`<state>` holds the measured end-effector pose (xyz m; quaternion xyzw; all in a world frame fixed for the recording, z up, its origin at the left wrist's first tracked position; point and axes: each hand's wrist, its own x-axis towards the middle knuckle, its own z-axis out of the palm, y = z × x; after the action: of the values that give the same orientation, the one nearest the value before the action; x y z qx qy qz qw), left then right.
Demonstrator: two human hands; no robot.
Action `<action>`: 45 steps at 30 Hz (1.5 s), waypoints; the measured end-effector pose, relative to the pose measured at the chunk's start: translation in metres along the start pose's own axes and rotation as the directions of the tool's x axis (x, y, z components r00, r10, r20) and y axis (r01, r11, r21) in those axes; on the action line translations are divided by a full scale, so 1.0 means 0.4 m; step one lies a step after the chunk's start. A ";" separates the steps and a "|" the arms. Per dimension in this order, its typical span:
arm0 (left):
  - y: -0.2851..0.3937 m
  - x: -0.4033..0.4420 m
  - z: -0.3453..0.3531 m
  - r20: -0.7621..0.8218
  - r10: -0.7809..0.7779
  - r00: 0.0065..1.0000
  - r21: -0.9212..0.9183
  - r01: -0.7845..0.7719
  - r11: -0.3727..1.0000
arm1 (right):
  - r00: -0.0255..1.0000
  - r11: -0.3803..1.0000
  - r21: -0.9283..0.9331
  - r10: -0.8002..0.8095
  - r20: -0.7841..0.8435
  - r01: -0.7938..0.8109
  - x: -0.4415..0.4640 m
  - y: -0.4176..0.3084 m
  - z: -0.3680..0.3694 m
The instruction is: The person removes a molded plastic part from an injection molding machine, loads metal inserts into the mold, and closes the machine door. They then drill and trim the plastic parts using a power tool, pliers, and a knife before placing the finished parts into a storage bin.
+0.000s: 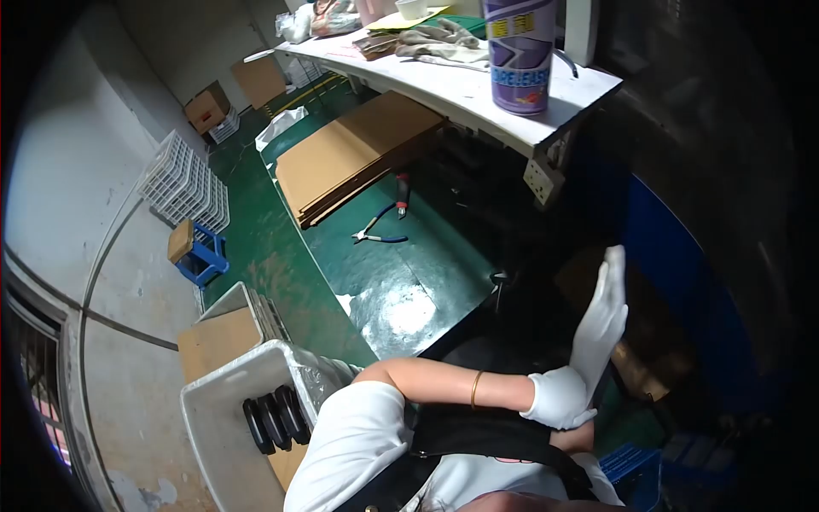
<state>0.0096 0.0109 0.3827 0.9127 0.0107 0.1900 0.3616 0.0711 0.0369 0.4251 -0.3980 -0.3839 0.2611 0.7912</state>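
Observation:
Both hands wear white gloves. My left hand [559, 398] reaches across my body and is closed round the wrist of my right hand, on the glove's cuff. My right hand [604, 311] points up and away with its fingers stretched out and pressed near each other, holding nothing. A thin gold bangle [476, 389] sits on my left forearm. On the green table [426, 277], left of the hands, lie blue-handled pliers [384, 238] and a red-and-black handled tool [403, 196], beside flat stacked cardboard [358, 149].
A white shelf [580, 94] above the table bears a purple spray can [522, 60] and used gloves [444, 44]. A white bin [217, 427] with black parts [277, 418] stands lower left. Beyond are a blue stool [205, 260] and white crates [183, 183].

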 end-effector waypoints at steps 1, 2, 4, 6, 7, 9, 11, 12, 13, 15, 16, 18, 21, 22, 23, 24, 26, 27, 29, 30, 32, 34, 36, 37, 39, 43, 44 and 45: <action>0.002 0.011 -0.010 0.006 0.001 1.000 -0.003 -0.001 1.000 | 1.000 0.999 -0.023 0.022 -0.006 -0.022 -0.014 0.016 -0.029; 0.007 0.020 -0.017 0.134 -0.050 0.990 0.038 0.046 0.998 | 0.998 0.996 -0.055 0.066 -0.006 -0.066 -0.029 0.036 -0.063; 0.016 0.036 -0.043 0.371 -0.161 0.915 0.138 0.117 0.983 | 0.984 0.979 -0.109 0.176 -0.001 -0.175 -0.052 0.082 -0.129; 0.003 0.035 -0.073 0.284 -0.217 0.934 0.171 0.174 0.970 | 0.957 0.947 -0.149 0.291 0.019 -0.285 -0.067 0.136 -0.201; -0.006 0.032 -0.085 0.192 -0.270 0.944 0.194 0.233 0.953 | 0.938 0.926 -0.175 0.344 0.029 -0.334 -0.068 0.160 -0.235; -0.086 -0.002 -0.056 -0.094 -0.373 0.923 0.111 0.382 0.918 | 0.907 0.885 -0.276 0.411 0.086 -0.375 -0.067 0.197 -0.297; -0.155 -0.020 -0.052 -0.301 -0.425 0.853 0.004 0.447 0.894 | 0.894 0.860 -0.488 0.327 0.306 -0.147 -0.075 0.214 -0.323; -0.142 -0.011 -0.089 -0.515 -0.467 0.719 -0.273 0.379 0.884 | 0.869 0.834 -0.528 0.133 0.476 0.161 -0.083 0.203 -0.298; -0.134 -0.003 -0.106 -0.665 -0.534 0.523 -0.504 0.214 0.837 | 0.727 0.786 -0.561 0.223 0.650 0.261 -0.087 0.162 -0.251; -0.128 0.025 -0.071 -0.646 -0.583 0.493 -0.510 0.291 0.810 | 0.658 0.854 -0.477 0.238 0.714 0.208 -0.100 0.105 -0.152; -0.126 0.041 -0.051 -0.608 -0.631 0.481 -0.510 0.373 0.775 | 0.712 0.899 -0.417 0.209 0.671 0.129 -0.100 0.103 -0.142; -0.132 0.055 -0.035 -0.573 -0.676 0.463 -0.505 0.451 0.736 | 0.581 0.952 -0.289 0.180 0.794 0.100 -0.105 0.104 -0.142; -0.157 0.050 -0.029 -0.650 -0.505 0.567 -0.258 0.460 0.849 | 0.164 0.977 -0.157 0.134 0.977 0.141 -0.114 0.109 -0.156; -0.150 0.052 -0.040 -0.649 -0.497 0.577 -0.249 0.455 0.855 | 0.174 0.966 -0.213 0.186 0.967 0.148 -0.107 0.109 -0.157; -0.139 0.046 -0.052 -0.613 -0.474 0.633 -0.036 0.576 0.816 | 0.188 0.951 -0.267 0.237 0.953 0.155 -0.101 0.108 -0.158; -0.122 0.038 -0.078 -0.565 -0.453 0.689 0.195 0.646 0.738 | 0.211 0.933 -0.319 0.282 0.936 0.166 -0.089 0.108 -0.156; -0.092 0.026 -0.152 -0.432 -0.420 0.798 0.647 0.599 0.473 | 0.258 0.908 -0.416 0.392 0.883 0.044 -0.065 0.098 -0.162; -0.080 0.025 -0.191 -0.345 -0.411 0.844 0.825 0.481 0.296 | 0.267 0.861 -0.497 0.507 0.819 -0.111 -0.060 0.091 -0.166; -0.068 0.038 -0.253 -0.180 -0.364 0.914 0.966 0.234 0.110 | 0.353 0.805 -0.522 0.592 0.725 -0.281 -0.043 0.094 -0.154; -0.062 0.041 -0.260 -0.250 -0.343 0.905 0.943 0.308 0.124 | 0.496 0.897 -0.392 0.440 0.748 -0.204 -0.036 0.101 -0.141; -0.051 0.064 -0.261 -0.243 -0.304 0.921 0.933 0.308 0.187 | 0.700 0.983 -0.183 0.118 0.704 0.018 -0.039 0.107 -0.127; -0.031 0.083 -0.249 -0.165 -0.284 0.944 0.985 0.172 -0.001 | 0.726 0.987 -0.154 0.082 0.683 0.034 -0.058 0.103 -0.132; -0.011 0.109 -0.242 -0.132 -0.244 0.961 0.989 0.110 -0.102 | 0.644 0.995 -0.055 -0.011 0.765 0.083 -0.043 0.097 -0.133; 0.002 0.119 -0.237 0.020 -0.420 0.907 0.631 -0.338 -0.699 | 0.655 0.993 -0.072 -0.010 0.755 0.099 -0.040 0.083 -0.134; 0.021 0.122 -0.218 -0.238 -0.682 0.692 -0.791 -0.545 -0.277 | 0.178 0.952 -0.202 0.162 0.971 0.230 -0.059 0.045 -0.134; -0.006 0.105 -0.164 -0.131 -0.727 0.674 -0.723 -0.566 -0.395 | 0.058 0.961 -0.164 0.155 0.986 0.223 -0.081 0.022 -0.123; -0.039 0.088 -0.144 -0.132 -0.728 0.673 -0.720 -0.570 -0.396 | 0.054 0.961 -0.166 0.158 0.986 0.221 -0.086 0.025 -0.130; -0.098 0.059 -0.118 -0.239 -0.682 0.691 -0.773 -0.560 -0.297 | 0.062 0.959 -0.236 0.229 0.971 0.155 -0.091 0.039 -0.140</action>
<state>0.0193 0.0747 0.3962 0.0454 0.0543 0.4228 0.9034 0.0942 -0.0049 0.3759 -0.2267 -0.8423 0.4258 0.2405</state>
